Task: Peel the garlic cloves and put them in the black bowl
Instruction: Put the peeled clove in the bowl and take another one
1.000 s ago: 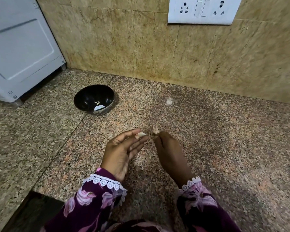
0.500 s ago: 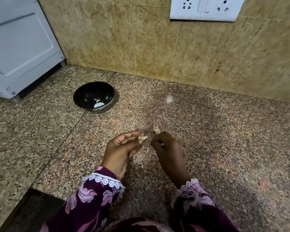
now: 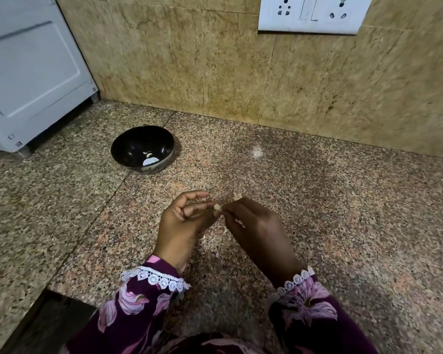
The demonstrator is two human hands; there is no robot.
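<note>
Two hands are seen over the middle of the granite countertop, fingertips meeting. A garlic clove is pinched by the left hand; the clove's tip is picked at by the curled fingers of the right hand. Another clove lies just behind the right hand. The black bowl, with peeled cloves inside, is set toward the countertop's far left corner, beside a white appliance.
</note>
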